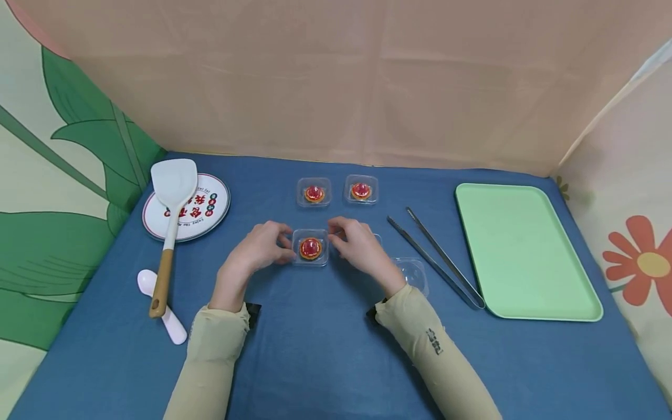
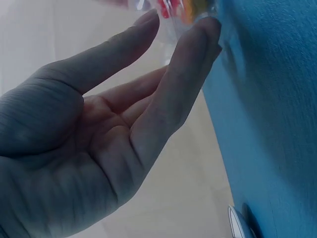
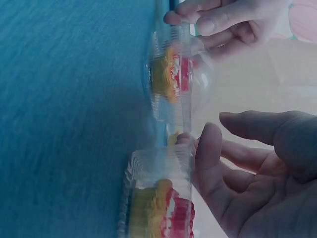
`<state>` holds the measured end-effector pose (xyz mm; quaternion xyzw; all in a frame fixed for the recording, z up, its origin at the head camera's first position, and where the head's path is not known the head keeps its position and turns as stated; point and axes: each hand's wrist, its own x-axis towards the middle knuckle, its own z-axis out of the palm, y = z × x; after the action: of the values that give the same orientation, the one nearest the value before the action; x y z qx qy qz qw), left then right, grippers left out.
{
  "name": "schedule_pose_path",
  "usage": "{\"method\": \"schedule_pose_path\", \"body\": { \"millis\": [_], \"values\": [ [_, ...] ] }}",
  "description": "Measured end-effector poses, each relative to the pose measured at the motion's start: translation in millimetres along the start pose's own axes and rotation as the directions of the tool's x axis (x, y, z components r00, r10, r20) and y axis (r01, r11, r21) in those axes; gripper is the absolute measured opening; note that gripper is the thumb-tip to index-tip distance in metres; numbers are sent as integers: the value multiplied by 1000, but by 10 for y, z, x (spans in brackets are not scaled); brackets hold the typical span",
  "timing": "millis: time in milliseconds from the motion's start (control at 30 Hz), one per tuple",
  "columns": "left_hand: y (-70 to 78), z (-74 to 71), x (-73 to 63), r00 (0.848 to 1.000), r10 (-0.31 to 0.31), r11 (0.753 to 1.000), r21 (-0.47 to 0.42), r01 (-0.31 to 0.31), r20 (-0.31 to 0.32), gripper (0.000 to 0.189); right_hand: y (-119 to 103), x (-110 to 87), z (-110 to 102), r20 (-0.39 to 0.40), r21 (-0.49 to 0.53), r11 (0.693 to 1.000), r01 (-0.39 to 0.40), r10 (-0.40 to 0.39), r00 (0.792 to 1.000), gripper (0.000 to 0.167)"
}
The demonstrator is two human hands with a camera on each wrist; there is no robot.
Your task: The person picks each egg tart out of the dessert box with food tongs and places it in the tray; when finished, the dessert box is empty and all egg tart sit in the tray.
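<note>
A clear plastic box with a red-topped tart (image 1: 310, 248) stands between my two hands. My left hand (image 1: 262, 246) is at the box's left side, thumb and fingers spread, fingertips right at its edge. On the opposite side, the fingertips of my right hand (image 1: 362, 245) are by the upper right corner, with a gap between thumb and forefinger. A second boxed tart (image 3: 161, 210) shows close to my right hand in the right wrist view; that hand mostly hides it from the head view. Under the right forearm lies a clear plastic piece (image 1: 413, 274), partly covered.
Two more boxed tarts (image 1: 314, 193) sit farther back. At right are metal tongs (image 1: 438, 256) and a green tray (image 1: 527, 251). A white spatula (image 1: 173, 181) with a wooden handle lies across a plate (image 1: 212, 216) and a white spoon (image 1: 173, 326) at left.
</note>
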<state>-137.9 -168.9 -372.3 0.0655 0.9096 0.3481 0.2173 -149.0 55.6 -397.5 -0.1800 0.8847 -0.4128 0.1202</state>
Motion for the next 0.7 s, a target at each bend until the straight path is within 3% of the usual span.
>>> {"method": "schedule_pose_path", "body": {
  "millis": [267,467,700],
  "values": [
    [-44,3,13,999,-2,999,-32,3,38,54,-22,65,58,23,-38,999,-16,17,1000,31],
    [-48,1,5,998,2,992,-128,6,61,52,-39,89,79,41,-46,999,-21,23,999,33],
    [-65,-29,3,992,-48,981,-180,69,119,55,-29,107,90,48,-31,999,-38,40,998,32]
  ]
}}
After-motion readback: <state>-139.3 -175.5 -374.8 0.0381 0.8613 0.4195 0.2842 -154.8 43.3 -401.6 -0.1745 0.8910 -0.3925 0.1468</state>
